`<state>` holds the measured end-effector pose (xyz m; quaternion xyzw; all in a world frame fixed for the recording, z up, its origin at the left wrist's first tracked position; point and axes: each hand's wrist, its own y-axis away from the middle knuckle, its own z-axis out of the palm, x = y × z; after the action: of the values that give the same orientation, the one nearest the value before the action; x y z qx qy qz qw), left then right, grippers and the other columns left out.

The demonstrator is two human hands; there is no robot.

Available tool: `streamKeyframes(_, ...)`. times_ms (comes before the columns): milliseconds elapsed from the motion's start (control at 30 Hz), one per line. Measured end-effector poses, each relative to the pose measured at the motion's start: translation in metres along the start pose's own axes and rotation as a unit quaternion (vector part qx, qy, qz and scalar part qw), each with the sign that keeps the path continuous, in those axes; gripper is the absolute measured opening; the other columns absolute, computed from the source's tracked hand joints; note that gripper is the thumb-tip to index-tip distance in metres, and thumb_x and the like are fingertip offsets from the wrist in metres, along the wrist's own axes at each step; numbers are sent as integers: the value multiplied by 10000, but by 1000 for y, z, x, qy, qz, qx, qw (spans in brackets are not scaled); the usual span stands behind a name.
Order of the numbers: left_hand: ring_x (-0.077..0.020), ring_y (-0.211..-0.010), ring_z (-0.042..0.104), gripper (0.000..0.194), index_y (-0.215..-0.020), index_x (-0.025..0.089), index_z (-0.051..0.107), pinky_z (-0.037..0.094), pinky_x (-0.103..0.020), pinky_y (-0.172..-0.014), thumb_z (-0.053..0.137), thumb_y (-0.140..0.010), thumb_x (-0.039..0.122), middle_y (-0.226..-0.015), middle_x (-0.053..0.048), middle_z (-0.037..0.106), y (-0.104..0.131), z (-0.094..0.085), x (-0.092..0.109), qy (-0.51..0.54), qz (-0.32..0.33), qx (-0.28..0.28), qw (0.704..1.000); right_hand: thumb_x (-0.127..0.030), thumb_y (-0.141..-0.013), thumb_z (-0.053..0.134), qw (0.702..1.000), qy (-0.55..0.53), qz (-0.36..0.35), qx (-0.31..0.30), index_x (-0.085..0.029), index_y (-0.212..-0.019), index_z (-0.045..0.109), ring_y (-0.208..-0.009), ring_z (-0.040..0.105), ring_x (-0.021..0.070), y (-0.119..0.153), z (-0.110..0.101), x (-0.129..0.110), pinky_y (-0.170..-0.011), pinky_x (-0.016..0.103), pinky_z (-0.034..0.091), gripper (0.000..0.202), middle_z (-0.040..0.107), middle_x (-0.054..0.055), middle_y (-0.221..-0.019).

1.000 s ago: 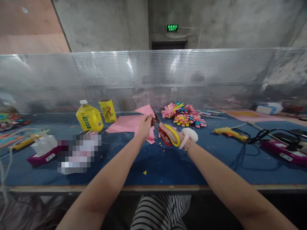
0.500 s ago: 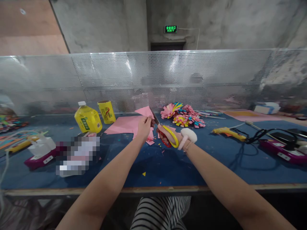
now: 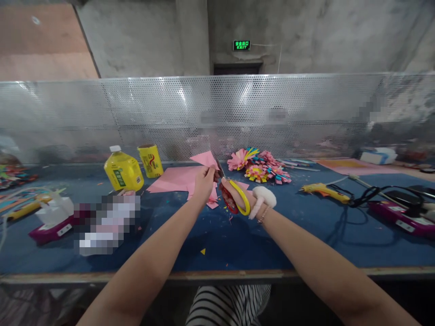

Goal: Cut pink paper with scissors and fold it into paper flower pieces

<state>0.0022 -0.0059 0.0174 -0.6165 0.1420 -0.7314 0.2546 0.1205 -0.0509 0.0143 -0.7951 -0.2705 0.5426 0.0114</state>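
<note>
My left hand (image 3: 204, 182) is closed on a piece of pink paper (image 3: 205, 159), pinching it above the table. In my right hand (image 3: 234, 194) is a pair of scissors (image 3: 244, 199) with yellow and red handles; the blades point up and away, along the right edge of the held paper. Under and behind my left hand lie larger pink sheets (image 3: 173, 178) and small pink pieces (image 3: 212, 202). Just beyond my right hand sits a cluster of paper flowers (image 3: 260, 165) in pink, yellow and blue.
A yellow bottle (image 3: 123, 170) and a yellow roll (image 3: 150, 160) stand back left. Purple power strips (image 3: 54, 228) lie on both sides, the right one beside a yellow glue gun (image 3: 326, 192) with cables. A perforated metal panel (image 3: 163, 113) runs behind the blue table (image 3: 272, 246).
The scissors have turned slightly in my right hand, their handles shifting a little left. My left hand keeps its pinch on the pink paper. The whole view has tipped slightly.
</note>
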Motion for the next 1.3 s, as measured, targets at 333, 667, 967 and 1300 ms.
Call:
streamKeyframes(333,-80,-458,473,269,-574,145,497,388,-215,-464,513,-726,367,-532,-4,533,-2,-2,-4,32,-2,-33,999,-579,-777,328,998,-46,0,31,-192,-664,396,-331,323,60,-5,-1,9,-321,190,291,409,371,-51,-456)
streamKeyframes(667,-75,-476,480,264,-598,139,519,391,-208,-493,524,-720,373,-531,0,534,-5,0,-5,62,-10,-41,997,-590,-771,339,996,26,-13,83,-177,-653,403,-289,327,48,-3,-1,4,-282,180,269,435,390,-49,-431)
streamKeyframes(967,-71,-466,462,277,-590,149,475,381,-209,-473,504,-733,384,-522,19,501,-4,-1,-5,49,-13,-53,997,-605,-769,323,996,-90,27,-10,-189,-631,369,-259,303,57,0,-4,2,-253,193,276,441,349,-66,-401)
streamKeyframes(1300,-88,-459,472,282,-577,151,487,384,-226,-456,463,-756,367,-540,1,517,-1,-1,0,-44,23,-18,999,-595,-771,340,994,-103,32,-23,-193,-647,355,-262,273,43,0,-4,0,-246,184,254,421,344,-74,-423)
